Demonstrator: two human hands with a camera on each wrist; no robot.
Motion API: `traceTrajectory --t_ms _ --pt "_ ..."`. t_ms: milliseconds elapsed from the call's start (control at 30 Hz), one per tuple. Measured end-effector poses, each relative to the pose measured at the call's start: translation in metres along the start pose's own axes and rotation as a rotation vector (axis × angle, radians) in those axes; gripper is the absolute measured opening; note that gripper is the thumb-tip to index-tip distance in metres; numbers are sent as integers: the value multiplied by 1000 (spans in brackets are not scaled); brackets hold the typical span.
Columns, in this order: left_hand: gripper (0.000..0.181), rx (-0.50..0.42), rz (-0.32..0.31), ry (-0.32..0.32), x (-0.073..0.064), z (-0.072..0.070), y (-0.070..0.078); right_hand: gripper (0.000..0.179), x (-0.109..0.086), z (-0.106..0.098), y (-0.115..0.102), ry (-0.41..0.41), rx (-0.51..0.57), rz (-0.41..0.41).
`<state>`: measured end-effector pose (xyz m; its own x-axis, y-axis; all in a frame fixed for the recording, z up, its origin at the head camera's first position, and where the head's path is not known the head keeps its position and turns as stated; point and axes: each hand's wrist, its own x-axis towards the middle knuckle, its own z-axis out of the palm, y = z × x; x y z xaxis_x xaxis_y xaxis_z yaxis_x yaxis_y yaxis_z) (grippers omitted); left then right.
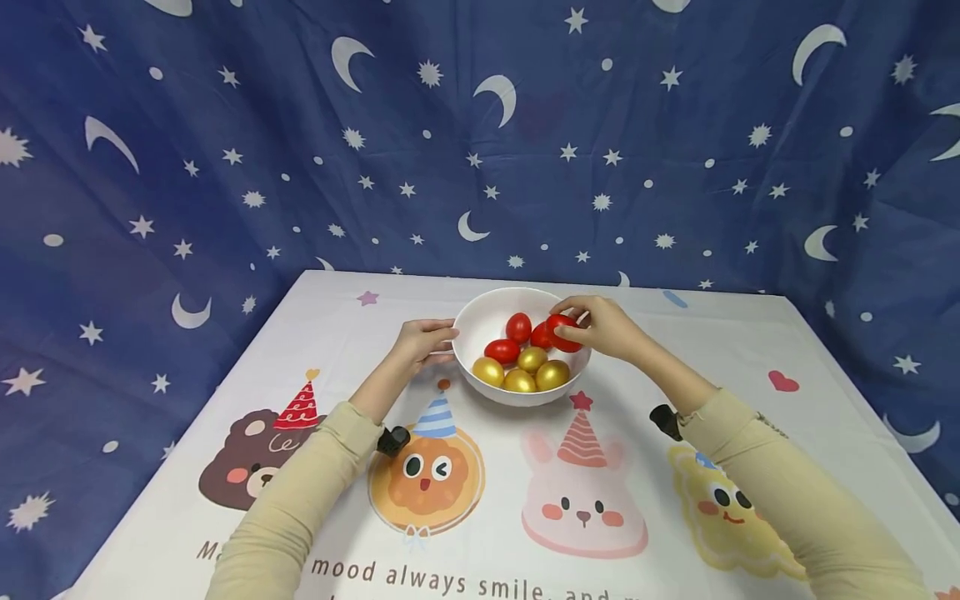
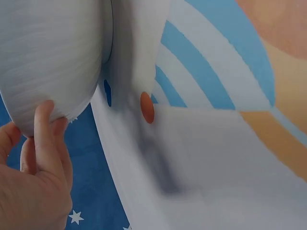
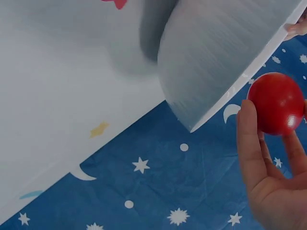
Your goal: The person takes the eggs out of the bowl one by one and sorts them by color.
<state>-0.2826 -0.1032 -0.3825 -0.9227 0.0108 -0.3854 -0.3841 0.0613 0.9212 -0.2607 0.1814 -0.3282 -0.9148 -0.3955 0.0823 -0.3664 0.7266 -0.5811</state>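
A white bowl (image 1: 483,318) holds several gold eggs (image 1: 518,381) at the front and red eggs (image 1: 517,327) behind them. My left hand (image 1: 426,342) grips the bowl by its left side, with fingers against the outer wall in the left wrist view. Between the thumb and fingers of my right hand (image 1: 606,327) is another red egg (image 1: 564,332), held at the bowl's right rim. The right wrist view shows this glossy egg (image 3: 276,103) at the fingertips, beside the bowl's edge.
A white tablecloth (image 1: 720,342) with printed cartoon figures and lettering covers the table. Behind it hangs a dark blue curtain (image 1: 540,200) with moons and stars. Each wrist bears a small black camera, the left one (image 1: 393,440) and the right one (image 1: 665,422).
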Motion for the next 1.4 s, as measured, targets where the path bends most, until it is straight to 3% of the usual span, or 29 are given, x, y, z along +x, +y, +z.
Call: traceTrajectory --t_ms 400,733,1167,1400 --pt "39 36 32 -26 4 -1 -1 31 -27 -15 13 87 23 46" --pt "38 45 21 -19 6 -1 -2 31 -41 -11 33 107 16 107" --pt "35 40 22 5 3 3 -2 34 -31 -6 64 76 -15 178" --pt "36 35 19 19 3 2 -2 34 -20 -4 79 40 -82 208"
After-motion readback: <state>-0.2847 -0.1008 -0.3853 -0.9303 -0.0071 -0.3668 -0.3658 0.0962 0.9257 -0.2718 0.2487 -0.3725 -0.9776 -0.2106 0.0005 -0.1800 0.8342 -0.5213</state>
